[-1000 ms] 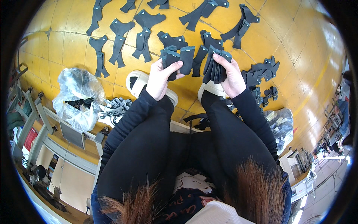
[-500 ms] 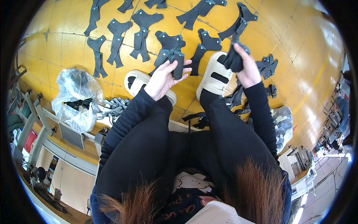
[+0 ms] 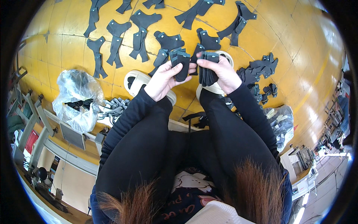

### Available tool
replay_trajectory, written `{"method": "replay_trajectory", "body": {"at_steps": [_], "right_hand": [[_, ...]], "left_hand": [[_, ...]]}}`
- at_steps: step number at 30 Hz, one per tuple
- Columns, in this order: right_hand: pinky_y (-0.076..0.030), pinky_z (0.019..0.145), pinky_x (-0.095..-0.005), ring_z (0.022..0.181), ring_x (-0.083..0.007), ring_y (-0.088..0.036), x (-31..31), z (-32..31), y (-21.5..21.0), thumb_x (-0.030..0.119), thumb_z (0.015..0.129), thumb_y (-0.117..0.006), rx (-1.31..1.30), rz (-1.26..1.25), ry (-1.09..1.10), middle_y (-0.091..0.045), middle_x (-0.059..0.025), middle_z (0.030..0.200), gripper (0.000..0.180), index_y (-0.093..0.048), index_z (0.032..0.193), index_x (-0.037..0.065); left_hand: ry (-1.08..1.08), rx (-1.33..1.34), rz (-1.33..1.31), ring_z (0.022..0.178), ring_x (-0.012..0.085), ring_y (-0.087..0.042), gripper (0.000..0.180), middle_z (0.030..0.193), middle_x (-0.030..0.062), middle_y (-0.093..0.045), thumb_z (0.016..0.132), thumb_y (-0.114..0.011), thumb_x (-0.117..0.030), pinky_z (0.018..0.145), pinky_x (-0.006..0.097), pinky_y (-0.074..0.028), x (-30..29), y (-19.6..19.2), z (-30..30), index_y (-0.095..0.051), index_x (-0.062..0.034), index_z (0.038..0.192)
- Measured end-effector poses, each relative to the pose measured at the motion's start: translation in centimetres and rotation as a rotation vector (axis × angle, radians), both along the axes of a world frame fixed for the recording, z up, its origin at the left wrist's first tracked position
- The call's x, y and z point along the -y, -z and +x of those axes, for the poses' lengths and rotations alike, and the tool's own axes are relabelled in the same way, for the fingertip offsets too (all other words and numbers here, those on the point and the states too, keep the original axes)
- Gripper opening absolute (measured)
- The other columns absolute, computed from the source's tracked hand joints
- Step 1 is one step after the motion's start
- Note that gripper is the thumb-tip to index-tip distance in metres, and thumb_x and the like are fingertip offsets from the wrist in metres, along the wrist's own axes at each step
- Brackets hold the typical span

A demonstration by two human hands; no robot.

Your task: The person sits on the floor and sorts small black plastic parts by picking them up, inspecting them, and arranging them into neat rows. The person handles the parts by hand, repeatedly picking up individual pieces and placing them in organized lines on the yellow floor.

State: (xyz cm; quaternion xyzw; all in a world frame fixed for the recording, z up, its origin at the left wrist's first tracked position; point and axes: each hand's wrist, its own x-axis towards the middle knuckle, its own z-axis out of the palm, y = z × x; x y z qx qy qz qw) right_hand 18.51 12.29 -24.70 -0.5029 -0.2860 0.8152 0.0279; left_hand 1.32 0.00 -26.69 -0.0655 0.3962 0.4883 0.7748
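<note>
My left hand (image 3: 166,80) is closed on a small stack of dark grey fabric pieces (image 3: 182,71) with pale tags at their tops, the thumb pressed on the front. Beside it, my right hand (image 3: 223,74) grips a thicker bundle of similar dark fabric pieces (image 3: 207,76), its thumb across the upper end. The two stacks are held upright, close together but apart, above my cream sandals (image 3: 136,83). Just beyond my hands, a forked dark fabric piece (image 3: 169,40) lies on the yellow floor.
More forked fabric pieces (image 3: 146,18) lie in rows on the floor ahead. To the right is a loose heap of dark pieces (image 3: 261,67), with a filled clear plastic bag (image 3: 279,123) nearer me. At left, another plastic bag (image 3: 76,93) stands near a metal-framed bench (image 3: 71,156).
My right hand has moved left, bringing its bundle from the right side to beside the left hand's stack. My left hand has stayed nearly in place.
</note>
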Motion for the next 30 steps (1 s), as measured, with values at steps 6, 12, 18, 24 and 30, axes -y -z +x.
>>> {"method": "replay_trajectory", "body": {"at_steps": [6,12,18,24,30], "right_hand": [[-0.048,0.073,-0.0237,0.081,-0.0085,-0.060,0.9,-0.4,-0.9,0.015,0.082,-0.071,-0.020,-0.062,0.051,-0.065,-0.0023,0.091,0.024,-0.063,0.101,0.003],[-0.049,0.078,-0.0252,0.083,-0.0103,-0.063,1.3,-0.1,-0.5,0.011,0.083,-0.069,0.017,-0.034,0.123,-0.066,-0.0035,0.093,0.023,-0.063,0.103,0.002],[-0.048,0.080,-0.0246,0.088,-0.0106,-0.062,1.7,-0.2,0.4,0.009,0.082,-0.068,0.040,0.047,0.109,-0.066,-0.0052,0.098,0.028,-0.063,0.108,-0.001],[-0.048,0.080,-0.0246,0.088,-0.0116,-0.063,1.1,0.1,0.3,0.007,0.082,-0.067,0.057,0.132,0.128,-0.066,-0.0078,0.099,0.029,-0.062,0.109,-0.002],[-0.049,0.068,-0.0236,0.074,-0.0111,-0.061,-0.5,1.4,0.6,0.007,0.083,-0.066,0.089,0.121,0.153,-0.067,-0.0097,0.093,0.027,-0.060,0.107,-0.003]], "left_hand": [[-0.006,-0.018,-0.045,0.110,0.0207,-0.056,0.030,0.117,0.0120,-0.056,0.097,-0.048,-0.017,0.094,0.041,-0.048,-0.3,-0.7,0.1,-0.045,-0.0034,0.124],[0.076,-0.155,0.005,0.104,0.0160,-0.058,0.032,0.112,0.0073,-0.058,0.090,-0.060,-0.010,0.089,0.034,-0.050,0.3,0.0,0.4,-0.048,-0.0049,0.119],[0.076,-0.376,0.050,0.085,0.0113,-0.062,0.029,0.095,0.0037,-0.063,0.081,-0.070,-0.002,0.082,0.026,-0.052,0.4,0.6,0.7,-0.054,-0.0031,0.106],[0.044,-0.489,0.087,0.083,0.0105,-0.061,0.023,0.090,0.0027,-0.064,0.082,-0.067,0.000,0.079,0.025,-0.050,0.4,0.8,0.3,-0.056,-0.0028,0.101],[0.001,-0.481,0.044,0.085,0.0101,-0.060,0.024,0.090,0.0019,-0.063,0.081,-0.067,-0.001,0.079,0.025,-0.049,0.6,1.1,0.0,-0.056,-0.0035,0.102]]}}
